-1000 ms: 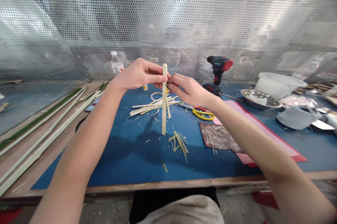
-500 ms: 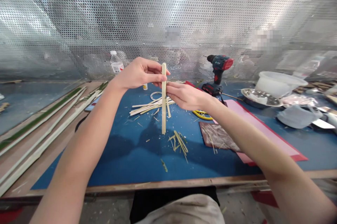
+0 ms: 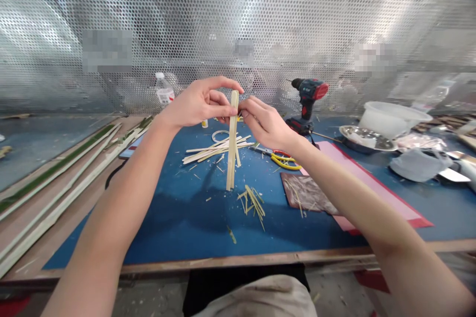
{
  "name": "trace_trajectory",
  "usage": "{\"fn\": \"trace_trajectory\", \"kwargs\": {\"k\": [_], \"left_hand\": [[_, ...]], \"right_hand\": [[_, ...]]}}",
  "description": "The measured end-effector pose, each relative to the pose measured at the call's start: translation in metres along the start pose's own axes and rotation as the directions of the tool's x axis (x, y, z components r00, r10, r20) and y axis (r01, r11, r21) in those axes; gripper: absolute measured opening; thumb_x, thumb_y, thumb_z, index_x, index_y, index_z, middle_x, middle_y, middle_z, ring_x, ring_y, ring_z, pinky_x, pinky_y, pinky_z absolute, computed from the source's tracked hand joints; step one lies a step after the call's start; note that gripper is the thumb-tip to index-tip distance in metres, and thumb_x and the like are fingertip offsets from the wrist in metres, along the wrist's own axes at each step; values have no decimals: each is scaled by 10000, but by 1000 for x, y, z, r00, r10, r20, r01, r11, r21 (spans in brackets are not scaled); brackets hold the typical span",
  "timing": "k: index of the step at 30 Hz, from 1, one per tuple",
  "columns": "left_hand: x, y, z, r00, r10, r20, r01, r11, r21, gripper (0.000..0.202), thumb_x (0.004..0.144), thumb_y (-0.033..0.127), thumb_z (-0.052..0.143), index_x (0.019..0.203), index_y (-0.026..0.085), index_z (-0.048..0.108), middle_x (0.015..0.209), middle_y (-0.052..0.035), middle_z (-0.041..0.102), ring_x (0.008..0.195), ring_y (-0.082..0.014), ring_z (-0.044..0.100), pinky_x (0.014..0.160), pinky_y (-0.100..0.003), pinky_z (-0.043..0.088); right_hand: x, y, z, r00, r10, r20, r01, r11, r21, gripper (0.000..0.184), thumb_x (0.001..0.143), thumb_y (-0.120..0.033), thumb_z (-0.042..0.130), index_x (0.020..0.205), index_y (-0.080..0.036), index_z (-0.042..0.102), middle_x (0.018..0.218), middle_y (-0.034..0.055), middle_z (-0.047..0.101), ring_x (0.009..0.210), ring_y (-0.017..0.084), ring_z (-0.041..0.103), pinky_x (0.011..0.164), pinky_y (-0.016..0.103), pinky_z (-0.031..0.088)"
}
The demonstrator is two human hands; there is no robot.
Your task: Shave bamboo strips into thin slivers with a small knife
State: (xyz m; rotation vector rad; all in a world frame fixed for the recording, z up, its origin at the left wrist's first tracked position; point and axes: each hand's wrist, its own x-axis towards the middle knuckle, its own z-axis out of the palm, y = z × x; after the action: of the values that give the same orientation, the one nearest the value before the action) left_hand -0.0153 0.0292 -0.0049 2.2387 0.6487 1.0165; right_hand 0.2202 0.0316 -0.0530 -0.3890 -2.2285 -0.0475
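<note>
Bamboo strips [image 3: 232, 141] upright, pinched by left hand [image 3: 197, 103], right hand [image 3: 267, 126], scissors [image 3: 283, 159] nearby

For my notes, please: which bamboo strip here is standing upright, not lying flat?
The pale strip held vertical between the left hand and right hand; the other strips lie flat on the blue mat.

The blue-topped wooden tabletop [image 3: 174, 230] carries a loose pile of thin pale bamboo strips [image 3: 211, 152], with scattered yellowish shavings [image 3: 253, 203] in front of it. To the right lie yellow-handled scissors [image 3: 284, 160], a dark brown rectangular board [image 3: 307, 193] on a pink red-edged sheet [image 3: 383, 195], and a shallow steel bowl [image 3: 366, 138].
</note>
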Motion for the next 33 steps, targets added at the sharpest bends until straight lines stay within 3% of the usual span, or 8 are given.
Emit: {"fn": "trace_trajectory", "kwargs": {"k": [8,14,22,33], "left_hand": [[0,4,2,999,-19,-27,19,1000,12,431,823,250,827,1239,248,712,766,25,764,673,-155,768,667,-243,621],[-1,0,-1,999,-23,-26,22,1000,-4,442,822,267,835,1245,231,712,779,6,772,682,-162,770,663,-245,625],[0,3,1,999,-30,-22,29,999,-15,451,833,284,835,1264,232,714,814,0,791,675,-153,761,653,-246,625],[-2,6,1,999,-47,-8,47,999,-10,456,872,304,810,1313,249,710,814,-4,789,697,-146,766,682,-225,631]], "right_hand": [[3,-7,-3,999,27,43,-24,998,-60,222,1101,-249,331,1031,-200,536,989,66,546,864,184,513,829,349,455],[-1,-3,-1,984,-19,179,38,994,-103,234,1091,-238,349,1018,-186,565,942,54,534,842,177,498,797,332,444],[1,1,-1,999,35,-39,-37,999,-37,258,1109,-276,324,1107,-204,571,1006,66,565,908,189,556,854,364,469],[3,-5,-1,997,62,-41,-64,996,-63,246,1110,-282,321,1108,-210,556,1031,74,568,908,195,547,871,376,480]]}}
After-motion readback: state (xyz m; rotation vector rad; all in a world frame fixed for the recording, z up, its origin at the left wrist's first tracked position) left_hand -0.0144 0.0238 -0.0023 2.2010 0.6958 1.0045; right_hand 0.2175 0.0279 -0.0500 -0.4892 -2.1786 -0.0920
